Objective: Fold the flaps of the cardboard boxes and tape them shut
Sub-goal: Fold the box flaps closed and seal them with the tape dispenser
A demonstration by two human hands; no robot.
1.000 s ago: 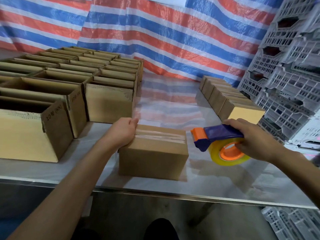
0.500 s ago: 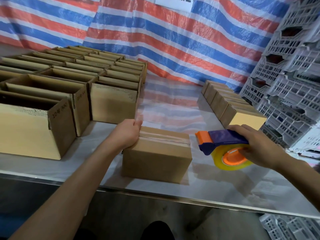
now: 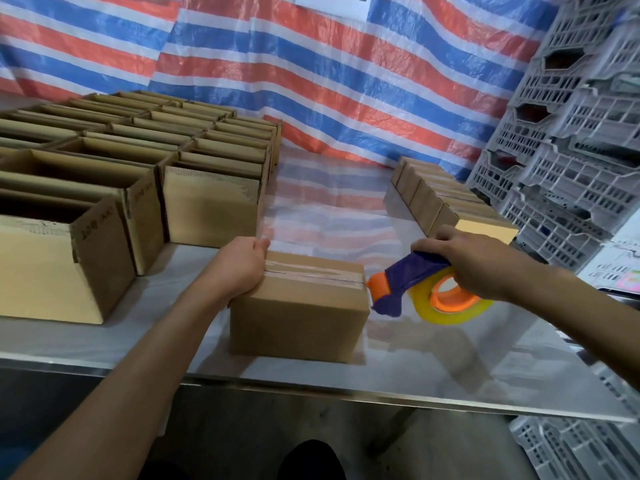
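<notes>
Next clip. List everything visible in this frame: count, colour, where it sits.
taped box: one, brown, table front centre, clear tape along top seam.
open boxes: many, brown, rows on table's left.
closed boxes: several, brown, one row, right rear.
tape dispenser: one, purple and orange, yellowish roll, at taped box's right end.
table: one, shiny grey, under the boxes.
tarp: one, red-blue-white stripes, behind.
crates: stack, grey plastic, far right.
left grip: one hand, holds taped box's left end.
right grip: one hand, holds tape dispenser.
</notes>
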